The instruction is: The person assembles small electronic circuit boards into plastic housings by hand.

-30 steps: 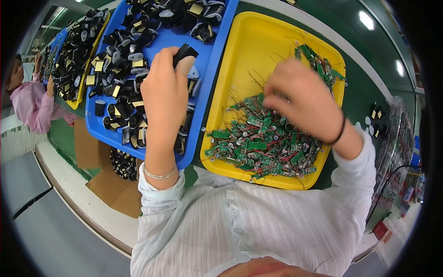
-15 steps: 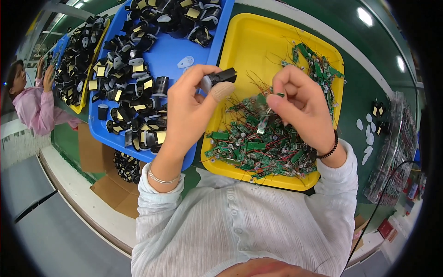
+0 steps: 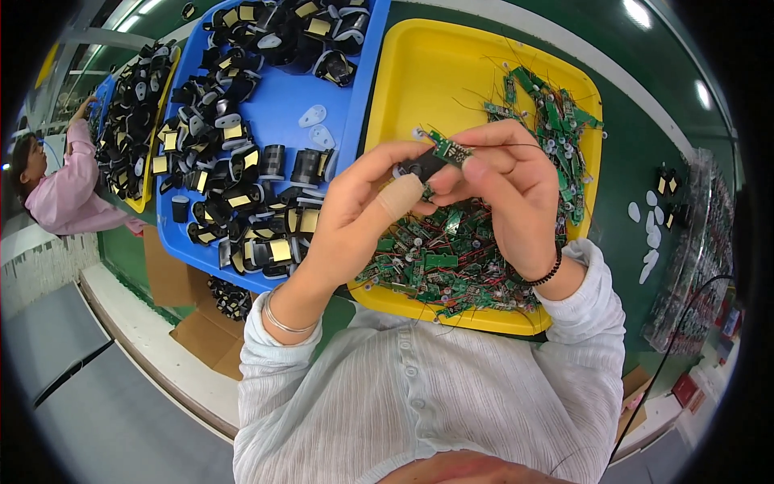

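Observation:
My left hand (image 3: 359, 198) is closed around a small black plastic housing (image 3: 422, 168), its tan-wrapped thumb pressing on the near side. Pinched in the fingers of my right hand (image 3: 518, 184) is a small green circuit board (image 3: 449, 150) with thin wires. The board lies against the top of the housing, and both hands meet over the yellow tray (image 3: 411, 60). How far the board sits inside the housing is hidden by the fingers. Beneath the hands lies a heap of wired green circuit boards (image 3: 439, 262).
To the left stands a blue tray (image 3: 278, 89) with many black housings and two loose grey oval pieces (image 3: 313, 116). White oval pieces (image 3: 653, 234) lie on the green table at right, beside stacked clear trays (image 3: 689, 258). A person in pink (image 3: 68, 181) works at far left.
My right hand has lifted a circuit board from above the heap and brought it left to the housing. My left hand has moved right and slightly down, turning the housing.

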`<state>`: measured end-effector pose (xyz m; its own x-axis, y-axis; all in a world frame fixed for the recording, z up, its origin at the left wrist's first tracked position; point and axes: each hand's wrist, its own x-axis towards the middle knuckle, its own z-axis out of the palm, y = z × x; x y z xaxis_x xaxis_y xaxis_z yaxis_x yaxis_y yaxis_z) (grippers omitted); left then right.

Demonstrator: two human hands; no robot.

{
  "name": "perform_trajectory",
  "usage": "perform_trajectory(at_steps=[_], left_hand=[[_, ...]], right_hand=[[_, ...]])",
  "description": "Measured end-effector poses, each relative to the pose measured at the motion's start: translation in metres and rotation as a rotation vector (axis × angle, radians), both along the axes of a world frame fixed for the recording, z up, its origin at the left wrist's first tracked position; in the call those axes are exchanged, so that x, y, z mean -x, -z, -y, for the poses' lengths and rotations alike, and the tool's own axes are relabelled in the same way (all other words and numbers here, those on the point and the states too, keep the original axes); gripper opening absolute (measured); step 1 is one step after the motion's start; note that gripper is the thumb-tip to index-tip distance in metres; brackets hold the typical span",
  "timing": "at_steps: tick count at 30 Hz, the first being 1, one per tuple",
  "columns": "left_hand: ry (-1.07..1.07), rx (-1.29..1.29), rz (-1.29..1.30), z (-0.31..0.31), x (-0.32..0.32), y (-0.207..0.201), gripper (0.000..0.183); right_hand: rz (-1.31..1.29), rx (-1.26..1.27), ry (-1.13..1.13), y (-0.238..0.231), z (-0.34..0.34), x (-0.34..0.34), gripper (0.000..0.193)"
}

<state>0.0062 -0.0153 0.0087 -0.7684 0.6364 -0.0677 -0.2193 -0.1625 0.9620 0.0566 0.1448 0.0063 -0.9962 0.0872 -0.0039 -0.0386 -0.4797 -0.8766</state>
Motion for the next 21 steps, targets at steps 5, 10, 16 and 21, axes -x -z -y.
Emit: perform_trajectory(at_steps=[5, 10, 16, 21], left_hand=[[-0.049, -0.023, -0.057, 0.0, 0.002, 0.001, 0.03], [-0.151, -0.005, -0.086, 0.002, 0.005, 0.005, 0.029], [-0.174, 0.008, -0.139, 0.0, 0.003, 0.003, 0.03], [-0.213, 0.081, -0.27, -0.001, 0.001, 0.004, 0.03]], right_hand=[[-0.006, -0.188, 0.14, -0.005, 0.002, -0.002, 0.013], [-0.126, -0.418, 0.171, 0.0, 0.005, -0.006, 0.018], [-0.087, -0.475, 0.099, -0.002, 0.005, -0.008, 0.019], [0.082, -0.371, 0.057, -0.006, 0.006, -0.01, 0.019]])
